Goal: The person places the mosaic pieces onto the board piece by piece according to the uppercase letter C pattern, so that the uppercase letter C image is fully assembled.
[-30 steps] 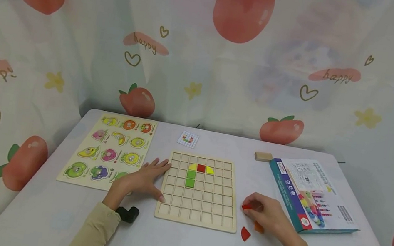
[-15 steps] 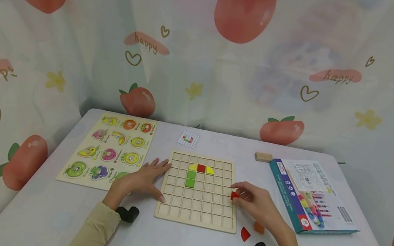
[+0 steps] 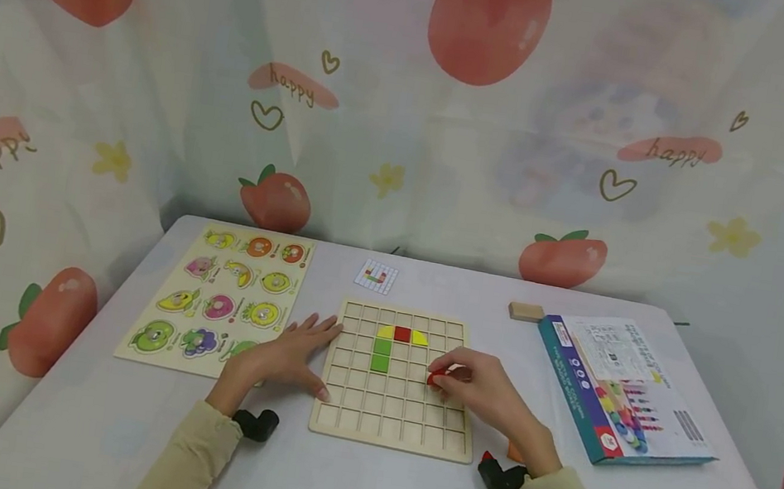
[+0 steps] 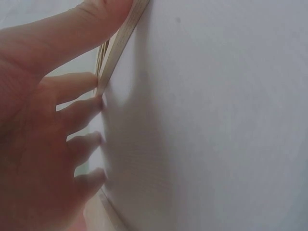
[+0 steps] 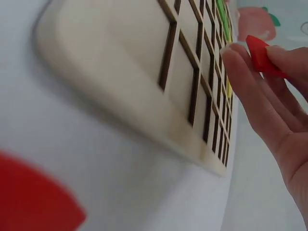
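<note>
My right hand (image 3: 492, 388) pinches a small red block (image 5: 262, 57) between thumb and fingers, above the right part of the wooden grid board (image 3: 390, 441). Fingers spread, my left hand (image 3: 281, 358) rests against the board's left edge; the left wrist view shows its fingertips along that edge. Two green squares (image 3: 381, 354) sit in the grid, below a row of a red square (image 3: 402, 334) between two yellow pieces (image 3: 419, 338). Another red piece (image 5: 33, 197) lies on the table, mostly hidden in the head view. Beside my right wrist an orange piece (image 3: 516, 452) is partly covered.
A fruit puzzle board (image 3: 252, 279) lies at the left, close to my left hand. Behind the grid board is a small pattern card (image 3: 376, 276). A wooden block (image 3: 526, 313) and a flat toy box (image 3: 630, 395) are at the right.
My right hand has carried the red block leftward, from the table right of the board to over the grid. My left hand has stayed in place.
</note>
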The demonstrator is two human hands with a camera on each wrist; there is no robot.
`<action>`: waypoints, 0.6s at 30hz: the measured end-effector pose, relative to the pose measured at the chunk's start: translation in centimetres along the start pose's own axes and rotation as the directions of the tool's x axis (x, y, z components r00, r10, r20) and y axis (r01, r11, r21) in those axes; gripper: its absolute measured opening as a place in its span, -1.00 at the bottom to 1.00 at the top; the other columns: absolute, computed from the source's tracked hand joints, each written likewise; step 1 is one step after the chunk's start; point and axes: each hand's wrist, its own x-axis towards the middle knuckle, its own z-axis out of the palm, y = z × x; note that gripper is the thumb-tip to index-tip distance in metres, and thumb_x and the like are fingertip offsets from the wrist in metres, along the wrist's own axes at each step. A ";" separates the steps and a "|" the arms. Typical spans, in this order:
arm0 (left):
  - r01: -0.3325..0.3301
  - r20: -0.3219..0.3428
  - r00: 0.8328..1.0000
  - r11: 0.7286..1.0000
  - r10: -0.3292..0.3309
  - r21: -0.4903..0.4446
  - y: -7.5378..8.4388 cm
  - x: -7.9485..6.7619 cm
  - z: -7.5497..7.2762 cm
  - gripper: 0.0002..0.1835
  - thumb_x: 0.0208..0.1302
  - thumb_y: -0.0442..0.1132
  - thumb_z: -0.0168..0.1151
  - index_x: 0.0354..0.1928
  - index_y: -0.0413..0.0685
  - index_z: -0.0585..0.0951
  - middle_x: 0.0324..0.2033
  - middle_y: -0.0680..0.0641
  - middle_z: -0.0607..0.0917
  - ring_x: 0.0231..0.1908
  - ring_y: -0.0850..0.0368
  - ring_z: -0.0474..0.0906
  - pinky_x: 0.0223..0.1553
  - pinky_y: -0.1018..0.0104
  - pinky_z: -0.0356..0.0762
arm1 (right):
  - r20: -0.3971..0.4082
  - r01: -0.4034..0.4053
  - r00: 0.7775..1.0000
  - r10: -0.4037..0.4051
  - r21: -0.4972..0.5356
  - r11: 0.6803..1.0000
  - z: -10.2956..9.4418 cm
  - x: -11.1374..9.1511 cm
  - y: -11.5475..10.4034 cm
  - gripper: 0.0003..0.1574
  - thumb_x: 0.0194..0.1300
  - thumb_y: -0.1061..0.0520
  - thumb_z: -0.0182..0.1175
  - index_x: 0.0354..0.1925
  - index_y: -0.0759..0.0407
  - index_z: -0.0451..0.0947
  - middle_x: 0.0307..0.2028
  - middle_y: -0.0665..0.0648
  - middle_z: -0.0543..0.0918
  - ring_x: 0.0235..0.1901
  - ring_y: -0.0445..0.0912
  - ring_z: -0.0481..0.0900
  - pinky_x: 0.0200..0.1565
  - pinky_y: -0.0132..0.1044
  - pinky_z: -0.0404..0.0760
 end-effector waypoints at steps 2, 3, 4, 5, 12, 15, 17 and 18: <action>0.002 0.003 1.000 1.000 -0.002 0.001 -0.1 0.1 0.0 0.20 -0.01 -0.05 0.66 0.62 -0.04 0.15 0.65 -0.07 0.01 0.65 -0.15 -0.29 0.65 -0.13 -0.34 | 0.000 -0.002 1.000 0.002 0.002 1.000 0.4 0.5 -0.2 -0.78 0.35 0.26 0.33 -0.03 0.17 0.72 -0.10 0.10 0.73 -0.25 -0.11 0.69 -0.17 -0.37 0.76; 0.003 0.005 1.000 1.000 -0.003 0.002 -0.1 0.1 0.0 0.20 -0.01 -0.05 0.66 0.63 -0.03 0.14 0.65 -0.06 0.01 0.65 -0.14 -0.30 0.65 -0.12 -0.34 | -0.003 0.004 1.000 -0.004 -0.008 1.000 0.6 0.7 -0.4 -0.76 0.34 0.26 0.34 -0.02 0.17 0.72 -0.11 0.09 0.73 -0.24 -0.12 0.69 -0.15 -0.36 0.76; 0.002 0.005 1.000 1.000 -0.002 0.002 -0.1 0.1 0.0 0.20 -0.01 -0.04 0.66 0.63 -0.03 0.14 0.65 -0.06 0.01 0.65 -0.14 -0.30 0.65 -0.12 -0.34 | -0.005 0.011 1.000 -0.012 -0.020 1.000 0.8 1.0 -0.5 -0.75 0.33 0.25 0.35 -0.01 0.16 0.72 -0.13 0.08 0.74 -0.24 -0.13 0.68 -0.14 -0.36 0.76; 0.002 0.005 1.000 1.000 -0.002 0.000 -0.1 0.1 0.1 0.20 -0.01 -0.04 0.66 0.63 -0.03 0.15 0.65 -0.06 0.01 0.65 -0.14 -0.30 0.65 -0.12 -0.34 | -0.005 0.021 1.000 -0.021 -0.028 0.999 1.0 1.2 -0.6 -0.75 0.33 0.25 0.35 -0.01 0.16 0.71 -0.15 0.06 0.74 -0.23 -0.13 0.67 -0.13 -0.35 0.75; -0.008 0.004 1.000 1.000 0.008 -0.008 -0.2 0.3 0.0 0.20 0.00 -0.03 0.65 0.62 -0.05 0.14 0.65 -0.07 0.01 0.65 -0.14 -0.29 0.65 -0.12 -0.34 | 0.068 0.098 0.993 -0.093 -0.071 0.993 2.2 3.0 -1.5 -0.79 0.32 0.22 0.38 -0.07 0.17 0.74 -0.24 0.00 0.76 -0.24 -0.16 0.64 -0.09 -0.34 0.69; -0.013 0.006 1.000 1.000 0.013 -0.008 -0.2 0.3 -0.1 0.20 0.01 -0.03 0.65 0.62 -0.06 0.14 0.65 -0.07 0.01 0.65 -0.14 -0.29 0.65 -0.12 -0.35 | 0.099 0.120 0.989 -0.111 -0.092 0.988 2.7 3.5 -2.0 -0.79 0.35 0.23 0.35 -0.05 0.17 0.77 -0.23 0.00 0.77 -0.23 -0.16 0.63 -0.09 -0.34 0.68; -0.017 0.008 1.000 1.000 0.017 -0.007 -0.1 0.3 -0.1 0.19 0.01 -0.03 0.65 0.62 -0.07 0.14 0.65 -0.08 0.01 0.65 -0.15 -0.28 0.64 -0.13 -0.34 | 0.111 0.129 0.987 -0.117 -0.103 0.986 3.0 3.8 -2.4 -0.80 0.36 0.23 0.33 -0.06 0.15 0.78 -0.22 0.00 0.77 -0.22 -0.15 0.61 -0.08 -0.33 0.67; -0.017 0.009 1.000 1.000 0.017 -0.007 -0.1 0.2 -0.1 0.19 0.01 -0.03 0.65 0.62 -0.07 0.14 0.65 -0.08 0.01 0.65 -0.15 -0.29 0.64 -0.13 -0.35 | 0.115 0.132 0.986 -0.119 -0.107 0.986 3.1 3.9 -2.5 -0.80 0.37 0.23 0.33 -0.06 0.15 0.78 -0.20 0.01 0.78 -0.22 -0.15 0.60 -0.08 -0.32 0.67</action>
